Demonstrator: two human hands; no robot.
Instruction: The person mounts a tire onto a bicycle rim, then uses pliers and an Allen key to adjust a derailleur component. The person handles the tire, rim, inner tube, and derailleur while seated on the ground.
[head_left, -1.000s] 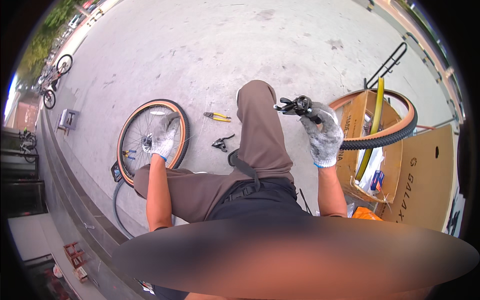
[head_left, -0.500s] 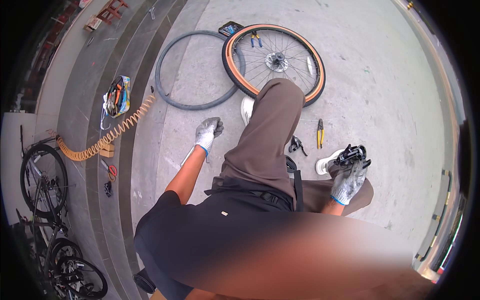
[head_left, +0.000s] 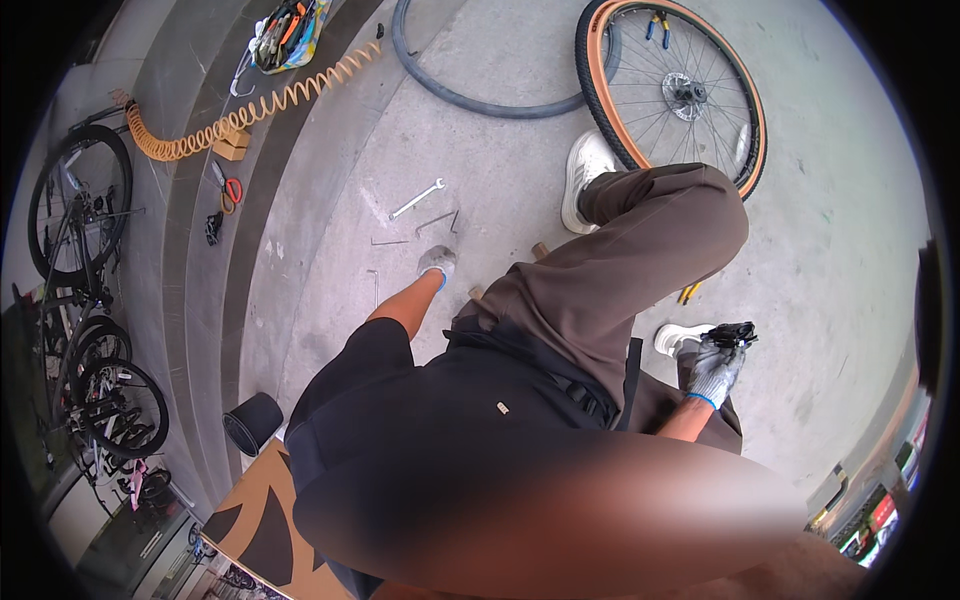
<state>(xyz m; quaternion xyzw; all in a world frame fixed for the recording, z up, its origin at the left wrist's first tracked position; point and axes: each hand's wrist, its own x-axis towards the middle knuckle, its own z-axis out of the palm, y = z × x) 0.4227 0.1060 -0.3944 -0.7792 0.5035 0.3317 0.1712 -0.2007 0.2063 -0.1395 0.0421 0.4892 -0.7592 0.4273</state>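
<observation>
I sit on a cardboard box (head_left: 245,520) with my knee raised. My left hand (head_left: 437,261), in a grey glove, reaches down to the concrete floor beside some thin metal tools (head_left: 437,222) and a silver wrench (head_left: 416,199); its fingers are hard to make out. My right hand (head_left: 714,369), also gloved, is held out at my right side and grips a small black bicycle part (head_left: 732,333). A wheel with a tan-walled tyre (head_left: 668,88) lies on the floor beyond my white shoe (head_left: 585,172).
A loose black tyre (head_left: 470,95) lies beside the wheel. An orange coiled air hose (head_left: 250,108), a tool bag (head_left: 285,28), pliers (head_left: 228,188) and a small box sit on the steps at left. Bicycles (head_left: 85,300) stand at far left. A black cup (head_left: 252,422) stands near the box.
The view has swung further left. My left hand has moved down to the floor by the wrench. My right hand still holds the black part, now lower at my right side.
</observation>
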